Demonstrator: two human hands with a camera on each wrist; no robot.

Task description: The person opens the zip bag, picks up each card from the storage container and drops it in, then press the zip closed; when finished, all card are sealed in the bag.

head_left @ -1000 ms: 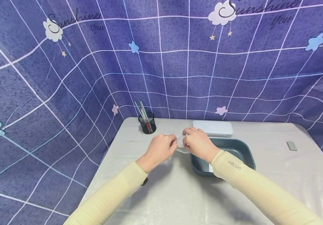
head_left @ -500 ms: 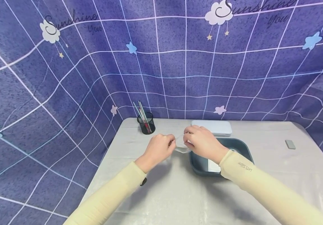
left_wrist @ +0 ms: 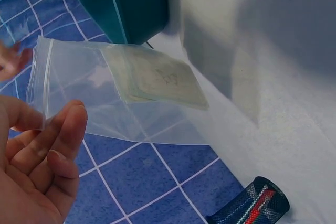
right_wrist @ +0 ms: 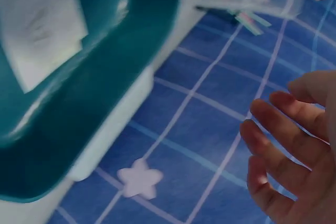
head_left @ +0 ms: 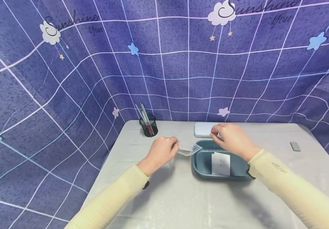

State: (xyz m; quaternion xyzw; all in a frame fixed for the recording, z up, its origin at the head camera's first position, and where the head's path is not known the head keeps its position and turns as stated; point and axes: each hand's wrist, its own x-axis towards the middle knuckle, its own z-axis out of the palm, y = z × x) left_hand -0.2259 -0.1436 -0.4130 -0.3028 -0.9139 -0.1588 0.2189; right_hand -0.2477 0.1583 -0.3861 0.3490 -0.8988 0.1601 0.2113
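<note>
My left hand [head_left: 161, 151] pinches a clear zip bag [left_wrist: 126, 121] near its zip edge. Inside the bag lie off-white paper cards [left_wrist: 168, 77] with a faint drawing. In the head view the bag [head_left: 185, 149] hangs over the table, its right end close to the left rim of a dark teal box [head_left: 240, 168]. White paper pieces [head_left: 221, 163] with a drawn mark lie in that box. Above the box's back right part is my right hand [head_left: 234, 140]; its fingers are loosely bent and hold nothing in the right wrist view [right_wrist: 291, 150].
A white flat case [head_left: 203, 129] lies behind the box. At the back left stands a black mesh pen holder [head_left: 149, 127] with several thin sticks or pens. A small grey block [head_left: 295, 146] sits on the right. A blue patterned curtain [head_left: 176, 63] surrounds the table.
My right hand has let go of the bag and moved right, over the box, uncovering the paper pieces in it. The left hand keeps its hold on the bag in about the same place.
</note>
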